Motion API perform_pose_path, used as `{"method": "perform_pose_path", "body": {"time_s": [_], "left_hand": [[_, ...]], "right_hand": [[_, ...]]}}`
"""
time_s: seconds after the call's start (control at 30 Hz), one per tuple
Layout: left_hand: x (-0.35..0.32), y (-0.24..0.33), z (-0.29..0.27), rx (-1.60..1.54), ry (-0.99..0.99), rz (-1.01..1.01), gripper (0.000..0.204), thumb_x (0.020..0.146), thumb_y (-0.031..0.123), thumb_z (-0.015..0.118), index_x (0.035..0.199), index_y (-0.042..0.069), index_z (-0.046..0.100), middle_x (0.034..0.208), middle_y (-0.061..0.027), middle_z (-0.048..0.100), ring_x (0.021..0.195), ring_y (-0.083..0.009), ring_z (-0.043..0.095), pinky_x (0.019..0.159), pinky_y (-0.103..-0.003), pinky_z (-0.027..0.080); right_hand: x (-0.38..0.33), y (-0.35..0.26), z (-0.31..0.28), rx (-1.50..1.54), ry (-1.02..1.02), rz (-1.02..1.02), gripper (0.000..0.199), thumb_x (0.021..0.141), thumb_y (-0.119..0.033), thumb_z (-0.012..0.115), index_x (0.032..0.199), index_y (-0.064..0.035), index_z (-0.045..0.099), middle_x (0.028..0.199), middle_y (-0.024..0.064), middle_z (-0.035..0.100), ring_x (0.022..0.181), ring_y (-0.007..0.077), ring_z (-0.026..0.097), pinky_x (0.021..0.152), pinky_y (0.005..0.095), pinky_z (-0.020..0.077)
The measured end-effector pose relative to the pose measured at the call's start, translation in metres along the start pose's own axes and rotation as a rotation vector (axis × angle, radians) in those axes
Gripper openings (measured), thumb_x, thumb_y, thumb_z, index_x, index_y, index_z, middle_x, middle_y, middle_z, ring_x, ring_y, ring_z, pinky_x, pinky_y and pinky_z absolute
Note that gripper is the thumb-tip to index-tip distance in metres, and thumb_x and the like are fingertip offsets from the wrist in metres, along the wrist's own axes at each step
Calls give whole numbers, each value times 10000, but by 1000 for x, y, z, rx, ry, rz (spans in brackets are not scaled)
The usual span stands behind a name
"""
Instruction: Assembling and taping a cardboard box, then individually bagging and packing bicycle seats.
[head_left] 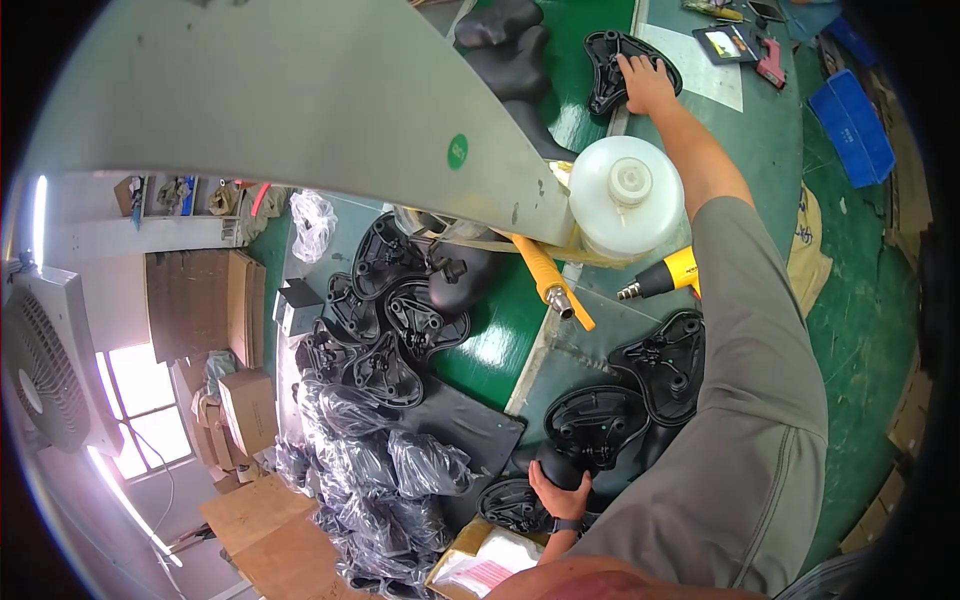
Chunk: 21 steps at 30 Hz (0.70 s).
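Observation:
My right hand (650,88) reaches far forward, its fingers curled onto the ribbed underside of an upturned black bicycle saddle (604,72). That saddle lies by a white sheet at the bench's far end. Close to me, my left hand (562,497), with a dark band on its wrist, has thumb and fingers spread around the smooth end of another black saddle (556,467). Part of that saddle is hidden among its neighbours. Just beyond it rest an upturned saddle (590,418) and one more (672,372), both showing their undersides.
A white plastic jug (612,222), a yellow-black heat gun (665,276) and a yellow-handled tool (543,272) sit mid-bench. A grey metal panel (300,110) overhangs the left. Plastic-wrapped saddles (375,490) are heaped near an open carton (460,555). A blue crate (852,128) stands right.

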<state>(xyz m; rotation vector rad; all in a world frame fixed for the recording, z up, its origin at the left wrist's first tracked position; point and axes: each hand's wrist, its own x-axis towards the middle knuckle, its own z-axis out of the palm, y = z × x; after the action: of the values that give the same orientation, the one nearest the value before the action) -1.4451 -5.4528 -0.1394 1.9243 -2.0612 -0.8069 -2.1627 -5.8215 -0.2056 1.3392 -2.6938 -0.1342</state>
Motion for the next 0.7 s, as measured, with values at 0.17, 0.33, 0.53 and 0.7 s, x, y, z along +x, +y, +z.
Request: {"method": "perform_pose_path", "body": {"time_s": [0.17, 0.33, 0.53, 0.7], "left_hand": [[2, 3, -5, -15, 55, 7, 1123, 627, 312, 947, 1519, -27, 355, 1519, -286, 424, 1426, -459, 411, 1201, -515, 352], [2, 1, -3, -4, 31, 69, 1121, 636, 331, 947, 1519, -31, 359, 1506, -286, 443, 1425, -457, 407, 1207, -514, 344], [-3, 11, -4, -26, -6, 62, 1140, 654, 349, 934, 1536, -50, 330, 1512, -274, 421, 1441, -430, 385, 1211, -464, 340], [-7, 3, -16, -39, 49, 102, 1105, 708, 414, 918, 1538, -43, 349, 1513, -297, 450, 1430, -451, 418, 1205, -474, 351]], "right_hand": [[-37, -22, -14, -18, 98, -55, 869, 858, -243, 738, 1624, -141, 340, 1093, 108, 690, 1067, 288, 648, 1048, 494, 402], [-114, -8, -11, 103, 165, -24, 791, 872, -396, 769, 1539, -124, 443, 994, 113, 716, 965, 292, 670, 978, 480, 400], [-216, 46, -87, 219, -40, 85, 560, 896, -601, 686, 1072, -71, 737, 957, 178, 760, 957, 364, 723, 1065, 593, 436], [-345, 33, -232, 516, -189, -102, 560, 872, -597, 670, 926, -47, 761, 959, 238, 741, 941, 438, 698, 1062, 583, 419]]}}
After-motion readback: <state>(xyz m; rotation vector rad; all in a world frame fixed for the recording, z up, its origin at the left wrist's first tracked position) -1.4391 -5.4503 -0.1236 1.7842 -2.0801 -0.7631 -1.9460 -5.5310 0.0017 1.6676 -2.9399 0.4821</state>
